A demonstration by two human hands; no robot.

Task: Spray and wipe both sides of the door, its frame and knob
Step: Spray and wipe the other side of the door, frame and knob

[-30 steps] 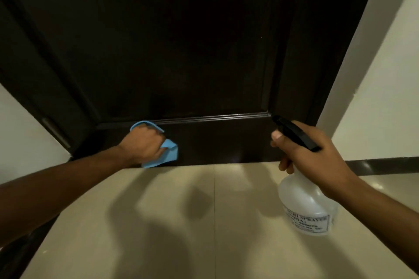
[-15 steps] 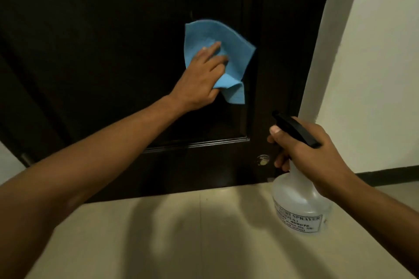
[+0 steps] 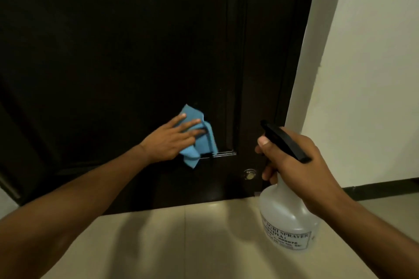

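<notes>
The dark door point(image 3: 113, 63) fills most of the view, shut against its frame point(image 3: 292, 63), with a white wall point(image 3: 367, 75) to the right and pale floor tiles point(image 3: 181, 244) below. The left hand point(image 3: 172, 140) lies flat, fingers straight, pressing a blue cloth point(image 3: 199, 142) to the door's recessed panel near its lower right corner. The right hand point(image 3: 297, 165) grips a clear spray bottle point(image 3: 288, 222) (black trigger head, printed label) by the neck. A small round metal fitting point(image 3: 249, 174) sits low on the door, between cloth and bottle.

Dim light, soft shadows, edge distortion
</notes>
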